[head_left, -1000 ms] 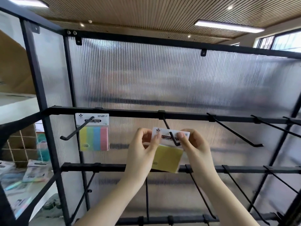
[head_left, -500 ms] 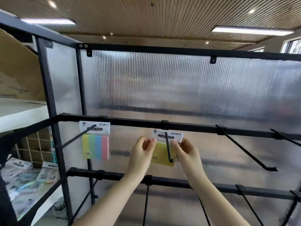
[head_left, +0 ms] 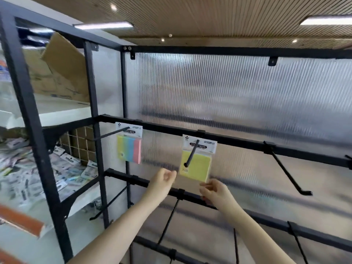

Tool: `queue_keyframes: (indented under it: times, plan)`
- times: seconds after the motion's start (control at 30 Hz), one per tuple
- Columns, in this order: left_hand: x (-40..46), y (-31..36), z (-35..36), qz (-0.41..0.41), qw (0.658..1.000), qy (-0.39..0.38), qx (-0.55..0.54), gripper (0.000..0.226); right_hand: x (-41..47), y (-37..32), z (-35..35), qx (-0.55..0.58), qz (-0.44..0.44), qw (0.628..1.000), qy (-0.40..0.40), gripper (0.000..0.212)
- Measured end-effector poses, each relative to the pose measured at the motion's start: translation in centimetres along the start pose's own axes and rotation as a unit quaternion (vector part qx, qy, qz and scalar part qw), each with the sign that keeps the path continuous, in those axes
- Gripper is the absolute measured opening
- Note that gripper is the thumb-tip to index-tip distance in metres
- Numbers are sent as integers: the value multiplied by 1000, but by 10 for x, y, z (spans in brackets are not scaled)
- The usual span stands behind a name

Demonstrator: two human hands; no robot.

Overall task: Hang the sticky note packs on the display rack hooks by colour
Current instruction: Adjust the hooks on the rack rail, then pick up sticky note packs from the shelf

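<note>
A yellow sticky note pack (head_left: 196,164) hangs on the middle hook (head_left: 191,153) of the black display rack (head_left: 228,139). To its left, a multicolour pack (head_left: 129,147) hangs on another hook (head_left: 112,132). My left hand (head_left: 163,181) hovers just left of and below the yellow pack, fingers loosely curled, holding nothing. Directly beneath the pack's lower edge sits my right hand (head_left: 214,190), fingers relaxed and apart from the pack.
Bare hooks (head_left: 285,171) stick out to the right and on the lower bars (head_left: 167,221). Behind the rack is a ribbed translucent panel. On the left, a white surface (head_left: 34,180) carries several loose packs, with a cardboard box (head_left: 57,71) on the shelf above.
Both hands have let go of the yellow pack and dropped below it; the pack now hangs free on its hook. The view has swung to the left.
</note>
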State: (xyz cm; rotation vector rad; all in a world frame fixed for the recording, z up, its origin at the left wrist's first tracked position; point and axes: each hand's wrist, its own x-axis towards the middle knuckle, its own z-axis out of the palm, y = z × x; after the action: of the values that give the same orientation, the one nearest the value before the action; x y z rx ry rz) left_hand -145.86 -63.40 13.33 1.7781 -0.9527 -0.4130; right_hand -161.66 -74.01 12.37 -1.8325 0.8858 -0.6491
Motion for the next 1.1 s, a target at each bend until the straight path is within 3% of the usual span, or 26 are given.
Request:
queue_keyframes:
  times: [0.17,0.33,0.7,0.97,1.1]
  plan:
    - [-41,-15,-23,-33,998,-44,41,10,-14,3,24,-25,-25,997,-68,12]
    - [-86,-16,-63,-16,997,-43,65,10,-29,-20,71,-93,-137,981,-98,12]
    - [-153,-52,-187,-21,985,91,148,9,-68,-94,196,-78,-316,934,-146,12]
    - [-162,-118,-300,-63,972,90,208,11,-85,-149,308,-94,-378,902,-185,13]
    - [-164,-153,-352,-89,967,83,222,19,-86,-164,366,-111,-350,907,-206,14]
